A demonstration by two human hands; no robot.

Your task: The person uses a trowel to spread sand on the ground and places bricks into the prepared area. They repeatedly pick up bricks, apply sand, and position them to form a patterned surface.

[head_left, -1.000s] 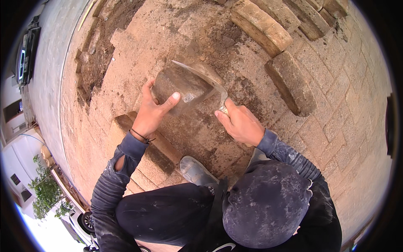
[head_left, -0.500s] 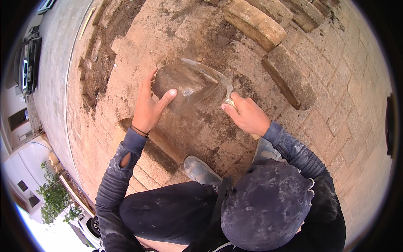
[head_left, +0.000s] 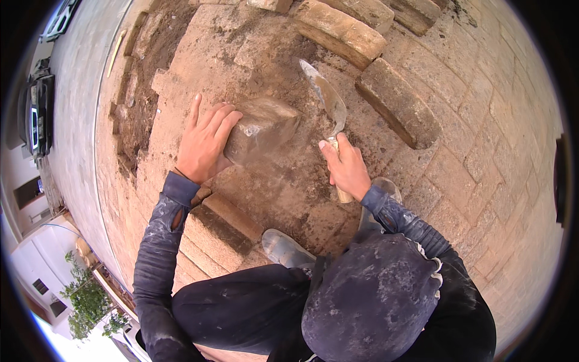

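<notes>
A dusty stone paving block (head_left: 265, 130), slightly blurred, is in front of me on the bare soil. My left hand (head_left: 205, 142) grips its left end, fingers laid over the top edge and the thumb mostly hidden by the hand. To the right, my right hand (head_left: 348, 169) is closed around the wooden handle of a trowel (head_left: 329, 99). Its curved, soil-stained metal blade points away from me, apart from the block.
Several loose paving blocks (head_left: 398, 102) lie at the far right. More blocks (head_left: 226, 223) sit by my left boot (head_left: 286, 247). Laid paving (head_left: 482, 151) spreads to the right. A dug strip of soil (head_left: 142, 102) runs along the left, with a parked dark car (head_left: 41, 111) beyond.
The trowel has come away from the block's far edge and swung right, blade pointing away. My left hand has turned, its fingers now over the block's top instead of the thumb.
</notes>
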